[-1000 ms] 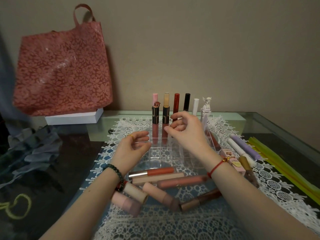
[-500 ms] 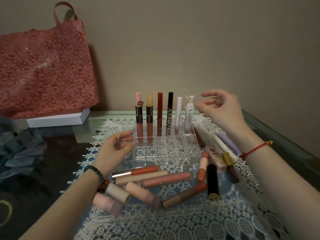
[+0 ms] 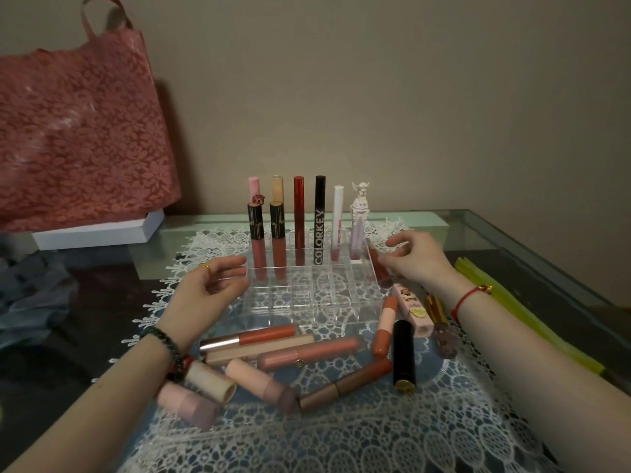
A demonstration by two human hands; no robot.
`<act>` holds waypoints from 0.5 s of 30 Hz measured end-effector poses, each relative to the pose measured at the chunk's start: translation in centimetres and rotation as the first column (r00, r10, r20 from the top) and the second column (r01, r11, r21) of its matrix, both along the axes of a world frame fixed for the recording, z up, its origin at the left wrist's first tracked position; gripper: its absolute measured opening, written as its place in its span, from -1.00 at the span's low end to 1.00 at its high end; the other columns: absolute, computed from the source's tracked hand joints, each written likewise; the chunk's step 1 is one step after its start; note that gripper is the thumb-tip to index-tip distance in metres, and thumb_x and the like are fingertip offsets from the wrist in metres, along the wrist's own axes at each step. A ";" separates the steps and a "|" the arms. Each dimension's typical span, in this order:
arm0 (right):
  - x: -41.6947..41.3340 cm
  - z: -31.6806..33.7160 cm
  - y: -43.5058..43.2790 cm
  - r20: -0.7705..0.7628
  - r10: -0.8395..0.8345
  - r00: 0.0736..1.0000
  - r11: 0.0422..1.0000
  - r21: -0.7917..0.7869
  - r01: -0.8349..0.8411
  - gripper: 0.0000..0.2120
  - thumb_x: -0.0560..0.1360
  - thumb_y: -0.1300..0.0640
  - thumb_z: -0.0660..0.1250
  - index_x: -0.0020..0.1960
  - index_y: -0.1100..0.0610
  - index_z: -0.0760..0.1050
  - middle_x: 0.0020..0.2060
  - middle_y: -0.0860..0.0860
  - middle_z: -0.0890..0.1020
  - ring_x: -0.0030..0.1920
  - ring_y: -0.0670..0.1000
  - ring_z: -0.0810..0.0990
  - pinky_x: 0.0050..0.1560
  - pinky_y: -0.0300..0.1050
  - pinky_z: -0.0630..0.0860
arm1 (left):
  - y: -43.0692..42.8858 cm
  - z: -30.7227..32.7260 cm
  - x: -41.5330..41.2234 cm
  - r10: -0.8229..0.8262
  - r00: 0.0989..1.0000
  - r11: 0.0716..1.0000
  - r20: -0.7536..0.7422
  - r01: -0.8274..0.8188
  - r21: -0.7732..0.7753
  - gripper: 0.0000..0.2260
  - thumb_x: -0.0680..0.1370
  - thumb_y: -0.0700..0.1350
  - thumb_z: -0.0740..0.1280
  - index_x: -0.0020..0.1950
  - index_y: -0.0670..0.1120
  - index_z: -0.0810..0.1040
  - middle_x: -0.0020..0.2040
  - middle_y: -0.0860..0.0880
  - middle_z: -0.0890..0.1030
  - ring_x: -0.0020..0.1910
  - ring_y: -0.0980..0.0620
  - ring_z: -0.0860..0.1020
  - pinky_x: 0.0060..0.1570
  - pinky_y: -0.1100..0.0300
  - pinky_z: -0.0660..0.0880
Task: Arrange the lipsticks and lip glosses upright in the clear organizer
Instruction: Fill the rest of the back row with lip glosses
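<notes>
Organizer (image 3: 307, 312) holds upright tubes (image 3: 298, 206) at 12 o'clock. Your left hand (image 3: 210, 285) at its 9 o'clock, fingers loose, empty. Your right hand (image 3: 421, 264), 3 o'clock, at dark red tube (image 3: 382, 276); grip unclear.

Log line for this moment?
organizer: upright tubes at back | left hand: open, at its left edge | right hand: at dark red tube | loose tubes: on lace mat

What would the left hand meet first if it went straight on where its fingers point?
Probably the left wall of the clear organizer, right beside the left hand; the fingertips may already touch it.
</notes>
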State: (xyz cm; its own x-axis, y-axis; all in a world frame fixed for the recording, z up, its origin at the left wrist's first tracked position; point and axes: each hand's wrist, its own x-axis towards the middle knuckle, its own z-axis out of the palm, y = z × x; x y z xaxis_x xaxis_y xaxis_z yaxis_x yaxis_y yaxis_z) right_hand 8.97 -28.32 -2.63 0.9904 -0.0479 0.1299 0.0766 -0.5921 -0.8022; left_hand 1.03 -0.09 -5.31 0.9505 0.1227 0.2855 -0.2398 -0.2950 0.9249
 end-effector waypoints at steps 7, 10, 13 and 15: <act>0.7 -0.1 1.1 -0.100 -0.013 0.995 0.995 -0.103 0.003 -0.64 0.38 0.25 0.42 0.13 0.22 0.41 -0.21 0.10 0.57 -0.40 -0.02 0.60 -0.46 -0.25 0.54 | 0.1 -0.1 0.1 -0.004 1.000 1.000 0.016 0.004 0.005 -0.76 0.46 -0.24 0.33 0.01 0.08 0.48 0.03 -0.02 0.60 0.00 0.11 0.56 -0.13 0.49 0.49; 0.8 0.4 1.6 -0.108 -0.042 0.993 0.967 -0.256 0.013 -0.65 0.33 0.28 0.42 0.09 0.30 0.45 -0.10 0.17 0.58 -0.12 0.13 0.60 -0.08 0.00 0.58 | 0.1 -0.1 0.1 0.000 1.000 1.000 0.013 0.000 -0.001 -0.76 0.46 -0.25 0.33 0.04 0.03 0.49 0.03 -0.04 0.60 -0.01 0.08 0.57 -0.13 0.49 0.50; 0.6 0.6 1.9 -0.096 -0.072 0.993 0.942 -0.333 0.036 -0.67 0.35 0.25 0.42 0.08 0.30 0.48 -0.06 0.17 0.56 -0.06 0.11 0.54 -0.03 -0.03 0.54 | 0.1 -0.1 0.2 -0.005 1.000 1.000 0.010 0.005 -0.007 -0.77 0.46 -0.25 0.33 0.04 0.04 0.49 0.03 -0.04 0.60 0.00 0.07 0.57 -0.10 0.47 0.50; 0.5 0.5 1.8 -0.095 -0.095 0.991 0.947 -0.316 0.060 -0.65 0.35 0.23 0.44 0.10 0.28 0.46 0.00 0.17 0.56 -0.06 0.11 0.53 -0.01 0.02 0.54 | 0.1 -0.1 0.2 -0.008 1.000 1.000 0.010 0.008 -0.006 -0.77 0.46 -0.24 0.33 0.00 0.08 0.48 0.02 -0.02 0.60 0.00 0.09 0.58 -0.09 0.46 0.50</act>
